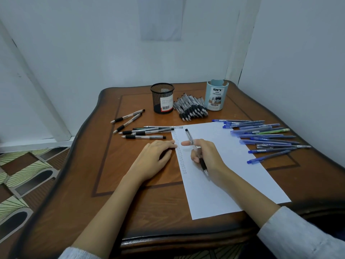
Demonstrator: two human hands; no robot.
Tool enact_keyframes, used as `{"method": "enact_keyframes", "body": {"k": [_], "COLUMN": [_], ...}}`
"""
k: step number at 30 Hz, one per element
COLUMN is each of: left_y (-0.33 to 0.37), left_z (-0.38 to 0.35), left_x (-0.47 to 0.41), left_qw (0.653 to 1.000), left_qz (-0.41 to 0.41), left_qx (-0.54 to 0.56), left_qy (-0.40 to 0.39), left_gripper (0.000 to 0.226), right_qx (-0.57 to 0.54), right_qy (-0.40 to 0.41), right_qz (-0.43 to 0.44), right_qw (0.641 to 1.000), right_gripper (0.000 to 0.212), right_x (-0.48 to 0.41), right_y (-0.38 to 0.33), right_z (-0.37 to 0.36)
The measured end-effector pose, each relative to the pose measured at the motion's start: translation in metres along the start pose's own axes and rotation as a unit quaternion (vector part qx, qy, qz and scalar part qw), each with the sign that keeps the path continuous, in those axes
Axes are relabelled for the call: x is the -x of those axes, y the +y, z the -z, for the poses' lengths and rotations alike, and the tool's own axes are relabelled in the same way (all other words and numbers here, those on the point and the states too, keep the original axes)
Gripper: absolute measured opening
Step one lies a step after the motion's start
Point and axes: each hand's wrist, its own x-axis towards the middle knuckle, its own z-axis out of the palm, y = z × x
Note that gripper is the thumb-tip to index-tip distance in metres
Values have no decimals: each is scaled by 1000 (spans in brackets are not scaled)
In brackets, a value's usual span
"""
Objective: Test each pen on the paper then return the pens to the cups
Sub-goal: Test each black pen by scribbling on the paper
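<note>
The right hand grips one pen on the one paper, the left hand lies flat at its edge, black cup and blue cup beyond.

The light blue cup at the far right of the desk carries a label reading "DIY" in bold dark letters, with "DESK ORGANIZER" in smaller capitals under it. Lower on that label sits a small product picture and a barcode, its digits too small to read. The black mesh cup, to its left, bears a white and red sticker with a barcode and fine print, all illegible. A column of tiny marks runs down the left edge of the paper, too small to make out as letters. Print on the blue pens at right is blurred.
</note>
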Motion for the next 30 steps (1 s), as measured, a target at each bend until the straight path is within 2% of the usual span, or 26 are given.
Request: {"method": "enact_keyframes", "body": {"k": [3, 7, 10, 15, 19, 24, 30], "left_y": [0, -1, -3, -7, -9, -8, -9], "left_z": [2, 3, 2, -1, -2, -1, 0], "left_x": [-1, 0, -1, -3, -3, -1, -2], "left_qw": [1000, 999, 999, 999, 998, 998, 998], "left_qz": [4, 6, 5, 7, 7, 5, 7], "left_qx": [11, 36, 45, 54, 59, 61, 60], "left_qy": [-4, -2, -4, -4, -6, 0, -3], "left_gripper": [32, 30, 32, 33, 33, 33, 34], "right_qx": [9, 97, 152, 179, 204, 294, 386], "right_qy": [-19, 9, 61, 192, 241, 260, 197], "right_qz": [-45, 30, 85, 106, 124, 153, 135], "right_qw": [999, 995, 983, 959, 941, 907, 891], "right_gripper": [34, 19, 25, 22, 23, 16, 23], "right_x": [-14, -42, -72, -126, -151, -181, -192], "right_y": [-13, -41, -58, -66, -72, -66, -56], "right_z": [6, 26, 45, 56, 51, 44, 36]}}
